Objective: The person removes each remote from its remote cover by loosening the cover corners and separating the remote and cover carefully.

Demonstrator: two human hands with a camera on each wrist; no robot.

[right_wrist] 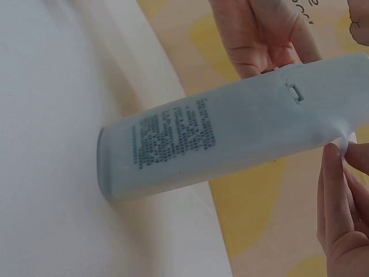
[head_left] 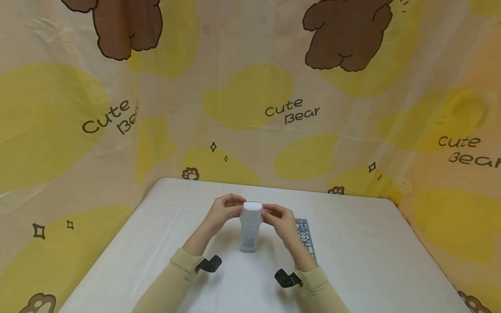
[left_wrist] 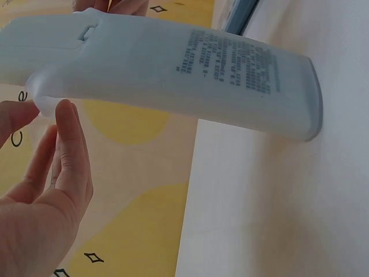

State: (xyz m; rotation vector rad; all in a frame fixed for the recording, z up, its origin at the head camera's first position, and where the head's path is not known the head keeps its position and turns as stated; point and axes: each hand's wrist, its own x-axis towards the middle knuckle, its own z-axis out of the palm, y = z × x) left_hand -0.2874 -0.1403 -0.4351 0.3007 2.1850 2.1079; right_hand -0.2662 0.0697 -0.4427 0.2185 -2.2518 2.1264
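Observation:
A pale remote control (head_left: 252,206) stands on end on the table, its back with a printed label and battery-cover latch facing the wrist cameras. A translucent soft sleeve (left_wrist: 144,92) covers its lower part, the upper end sticking out bare. My left hand (head_left: 224,214) pinches the sleeve's edge on the left between thumb and fingers. On the other side my right hand (head_left: 282,224) pinches the opposite edge, and the sleeve bulges outward there in the right wrist view. The remote's button side is hidden.
A dark grey remote with light buttons (head_left: 304,232) lies on the white table (head_left: 176,230), just beyond my right forearm and partly behind it. A printed bear-pattern curtain (head_left: 242,143) hangs behind the table's rear edge.

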